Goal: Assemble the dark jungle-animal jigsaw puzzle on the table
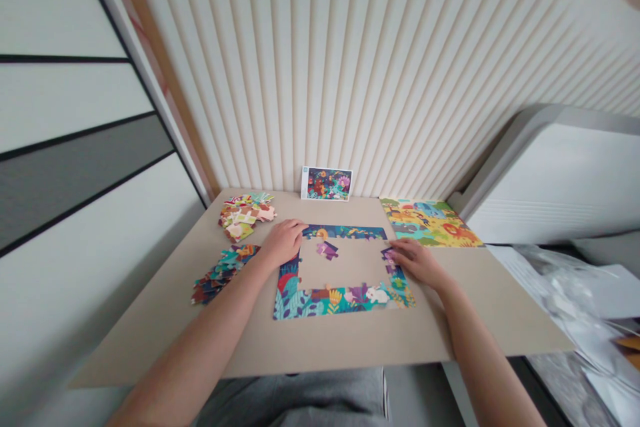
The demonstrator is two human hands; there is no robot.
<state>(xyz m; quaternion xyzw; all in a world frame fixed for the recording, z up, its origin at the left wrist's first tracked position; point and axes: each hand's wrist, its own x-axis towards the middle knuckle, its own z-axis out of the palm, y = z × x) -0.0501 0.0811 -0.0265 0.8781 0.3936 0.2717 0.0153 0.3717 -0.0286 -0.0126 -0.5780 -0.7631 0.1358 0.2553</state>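
A rectangular border of joined puzzle pieces point(335, 302) lies on the beige table point(345, 340), its middle showing bare tabletop. Inside it, near the top left, is a loose purple piece point(327, 251). My left hand point(285, 242) rests at the border's upper left corner, fingertips on its edge; what its fingers hold, if anything, is hidden. At the upper right, my right hand point(414, 259) touches the border beside a dark purple piece point(389, 257), its fingers partly spread. Whether that piece is joined to the border is too small to tell.
Two piles of loose pieces, one light-coloured point(245, 215) and one darker point(220, 275), lie at the left. A picture card point(327, 184) stands against the ribbed wall. An animal puzzle point(433, 222) lies at the back right. Plastic wrapping point(565, 280) is beyond the table's right edge.
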